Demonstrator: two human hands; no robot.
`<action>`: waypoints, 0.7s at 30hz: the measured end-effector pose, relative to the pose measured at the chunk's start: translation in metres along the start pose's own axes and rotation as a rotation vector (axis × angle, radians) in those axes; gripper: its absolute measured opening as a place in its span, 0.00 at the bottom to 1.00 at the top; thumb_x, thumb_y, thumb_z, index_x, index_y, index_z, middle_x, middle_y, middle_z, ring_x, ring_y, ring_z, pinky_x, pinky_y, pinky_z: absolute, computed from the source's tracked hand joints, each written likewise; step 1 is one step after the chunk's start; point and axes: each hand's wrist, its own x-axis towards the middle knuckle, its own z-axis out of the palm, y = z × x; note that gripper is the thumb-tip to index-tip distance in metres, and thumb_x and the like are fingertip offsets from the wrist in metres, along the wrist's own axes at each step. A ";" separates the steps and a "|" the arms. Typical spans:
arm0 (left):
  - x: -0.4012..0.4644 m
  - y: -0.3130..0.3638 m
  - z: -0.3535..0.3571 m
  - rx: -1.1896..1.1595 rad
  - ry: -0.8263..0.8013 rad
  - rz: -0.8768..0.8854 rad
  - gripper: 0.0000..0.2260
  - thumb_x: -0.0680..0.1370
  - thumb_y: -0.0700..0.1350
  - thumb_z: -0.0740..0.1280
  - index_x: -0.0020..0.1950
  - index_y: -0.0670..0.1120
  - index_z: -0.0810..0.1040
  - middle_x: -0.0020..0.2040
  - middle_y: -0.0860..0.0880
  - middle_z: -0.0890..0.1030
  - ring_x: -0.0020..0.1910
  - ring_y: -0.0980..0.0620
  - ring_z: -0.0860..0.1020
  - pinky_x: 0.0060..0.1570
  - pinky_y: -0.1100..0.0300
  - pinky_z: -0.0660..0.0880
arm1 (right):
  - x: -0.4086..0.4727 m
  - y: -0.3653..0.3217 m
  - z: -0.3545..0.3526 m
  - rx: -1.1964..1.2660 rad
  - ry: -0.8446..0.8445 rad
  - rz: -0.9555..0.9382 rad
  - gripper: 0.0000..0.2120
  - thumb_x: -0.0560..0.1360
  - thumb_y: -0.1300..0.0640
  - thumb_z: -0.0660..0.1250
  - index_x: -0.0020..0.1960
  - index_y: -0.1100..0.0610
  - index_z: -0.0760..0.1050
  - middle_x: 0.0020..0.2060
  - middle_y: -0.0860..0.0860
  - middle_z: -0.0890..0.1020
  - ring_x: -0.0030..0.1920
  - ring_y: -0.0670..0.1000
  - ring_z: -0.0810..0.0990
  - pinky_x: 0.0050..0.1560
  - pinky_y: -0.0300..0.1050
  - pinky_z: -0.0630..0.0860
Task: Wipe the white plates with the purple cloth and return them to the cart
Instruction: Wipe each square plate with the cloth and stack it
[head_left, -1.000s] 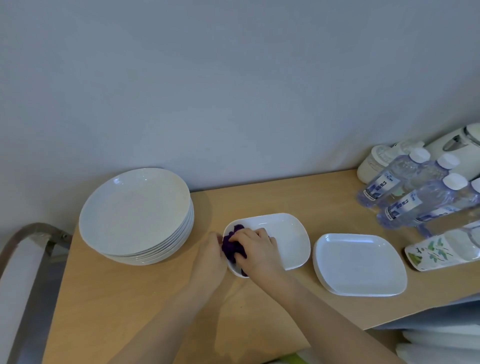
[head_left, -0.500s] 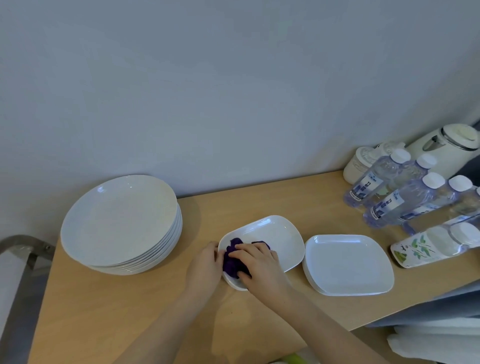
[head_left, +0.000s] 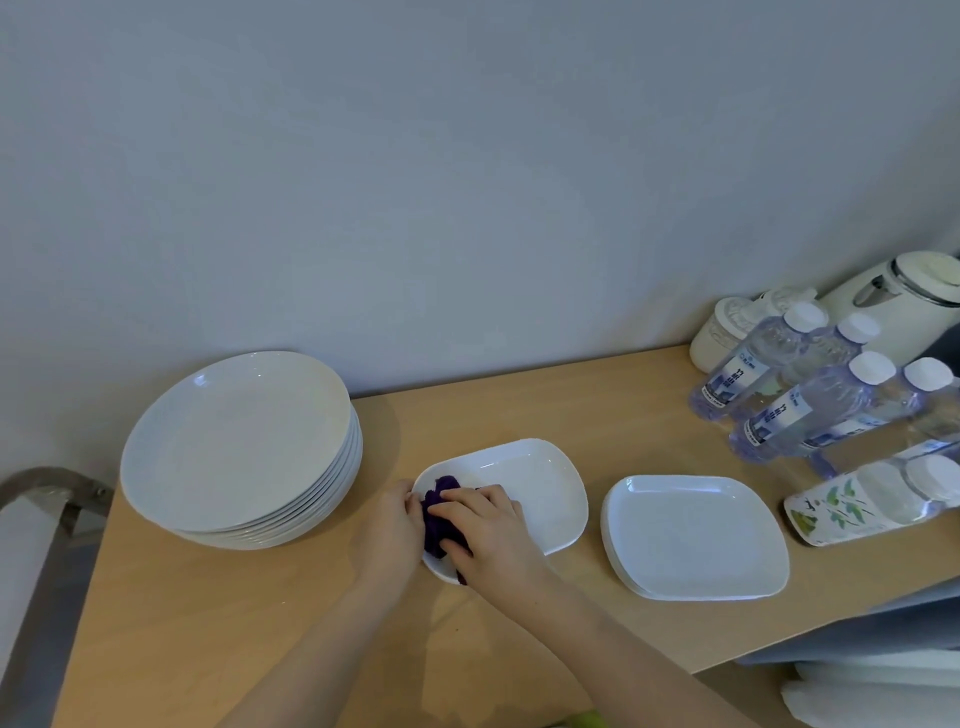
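A white rectangular plate (head_left: 535, 493) lies on the wooden cart top (head_left: 208, 613) in front of me. My right hand (head_left: 493, 535) grips a bunched purple cloth (head_left: 439, 512) and presses it into the plate's near left end. My left hand (head_left: 392, 530) holds the plate's left rim. To the right lies a small stack of white rectangular plates (head_left: 696, 535). A tall stack of round white plates (head_left: 239, 447) stands at the left by the wall.
Several water bottles (head_left: 800, 410) stand at the right, with a white jar (head_left: 727, 332) and a white kettle (head_left: 904, 296) behind them. A flower-printed container (head_left: 852, 509) lies near the right edge. A metal cart handle (head_left: 47, 483) curves at far left.
The view has shifted a little to the right. My right hand has drawn the cloth slightly toward the plate's near left corner; my left hand stays on the rim.
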 end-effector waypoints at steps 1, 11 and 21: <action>0.002 -0.001 -0.002 -0.018 0.006 -0.006 0.10 0.80 0.42 0.57 0.42 0.46 0.76 0.35 0.49 0.79 0.36 0.48 0.77 0.35 0.52 0.73 | 0.003 -0.003 0.001 -0.010 -0.013 -0.003 0.19 0.76 0.53 0.62 0.66 0.49 0.72 0.66 0.44 0.72 0.62 0.54 0.67 0.60 0.48 0.63; 0.012 -0.006 -0.018 -0.136 -0.058 0.005 0.12 0.78 0.36 0.58 0.44 0.48 0.79 0.37 0.50 0.81 0.39 0.48 0.78 0.39 0.54 0.73 | 0.032 -0.017 -0.006 -0.200 -0.048 0.035 0.17 0.78 0.51 0.56 0.66 0.47 0.69 0.65 0.43 0.70 0.60 0.53 0.66 0.52 0.46 0.61; 0.009 -0.012 -0.013 -0.085 -0.029 -0.008 0.14 0.79 0.39 0.56 0.54 0.49 0.79 0.42 0.52 0.81 0.43 0.49 0.78 0.44 0.54 0.75 | 0.022 0.033 -0.038 -0.201 0.187 0.415 0.17 0.78 0.50 0.57 0.66 0.44 0.67 0.64 0.42 0.71 0.63 0.50 0.67 0.61 0.45 0.64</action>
